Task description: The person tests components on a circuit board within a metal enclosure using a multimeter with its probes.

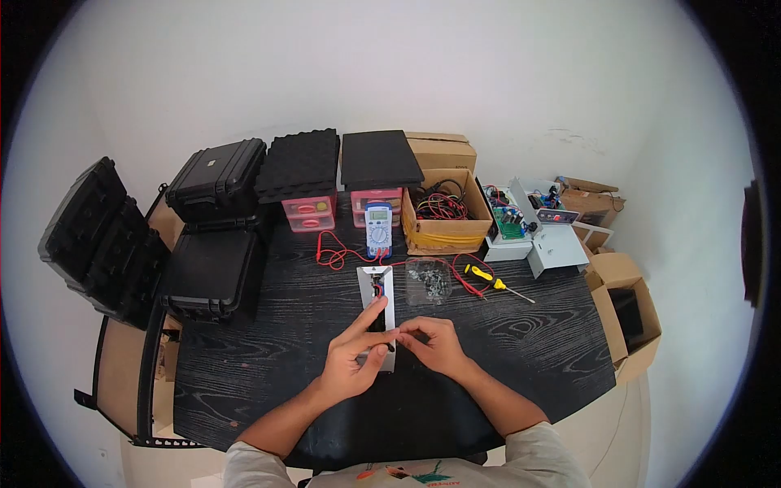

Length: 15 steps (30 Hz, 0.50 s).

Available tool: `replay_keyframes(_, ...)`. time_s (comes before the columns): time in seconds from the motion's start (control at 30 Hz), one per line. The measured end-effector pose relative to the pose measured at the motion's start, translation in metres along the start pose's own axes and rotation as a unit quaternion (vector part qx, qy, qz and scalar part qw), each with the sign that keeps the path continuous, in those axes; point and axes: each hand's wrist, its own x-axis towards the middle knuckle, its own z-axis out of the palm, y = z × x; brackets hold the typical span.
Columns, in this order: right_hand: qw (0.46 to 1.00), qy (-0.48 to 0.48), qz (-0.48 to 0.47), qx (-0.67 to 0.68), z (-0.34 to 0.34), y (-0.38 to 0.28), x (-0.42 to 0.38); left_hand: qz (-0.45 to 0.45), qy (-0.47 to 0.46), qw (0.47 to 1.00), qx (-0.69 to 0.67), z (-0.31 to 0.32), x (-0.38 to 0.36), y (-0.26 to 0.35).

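Lower centre, the left hand (351, 363) spreads its fingers over a long white metal housing (389, 297), seemingly to steady it; the right hand (438, 346) pinches something too small to tell beside it. Beyond, a blue-and-white plastic multimeter (379, 232) faces the person, likely for reading.

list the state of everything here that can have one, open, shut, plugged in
long white metal channel: open-topped, wires showing
blue-and-white multimeter: leads plugged in, display unreadable
clear square plastic tray: open, small metal parts inside
brown cardboard box of cables: open
far-right brown cardboard box: flaps open
pink plastic drawers under wavy black foam: shut
upper black plastic case beside foam: shut
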Motion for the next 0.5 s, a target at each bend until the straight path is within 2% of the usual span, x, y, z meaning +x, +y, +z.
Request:
replay_keyframes(0.07, 0.999, 0.019, 0.021, 0.028, 0.002, -0.003, -0.002, 0.000, 0.000, 1.000, -0.001, 0.000, 0.000, 0.000)
replay_keyframes(0.17, 1.000, 0.007, -0.004, 0.006, 0.001, -0.002, -0.003, 0.003, 0.002, 1.000, -0.015, 0.001, 0.000, 0.000)
replay_keyframes(0.27, 0.991, -0.056, -0.089, -0.085, -0.007, -0.002, 0.004, -0.015, 0.004, 0.999, -0.052, 0.002, 0.001, 0.004)
replay_keyframes(0.37, 0.999, -0.034, 0.019, -0.037, -0.004, -0.019, 0.001, -0.025, 0.003, 0.998, -0.058, 0.002, 0.000, 0.005)
replay_keyframes(0.47, 0.999, -0.034, 0.011, -0.017, -0.004, -0.021, 0.000, -0.025, 0.005, 0.998, -0.059, 0.002, 0.000, 0.005)
replay_keyframes(0.5, 0.997, -0.051, -0.014, -0.054, -0.006, -0.018, 0.000, -0.025, 0.005, 0.998, -0.059, 0.002, 0.000, 0.005)
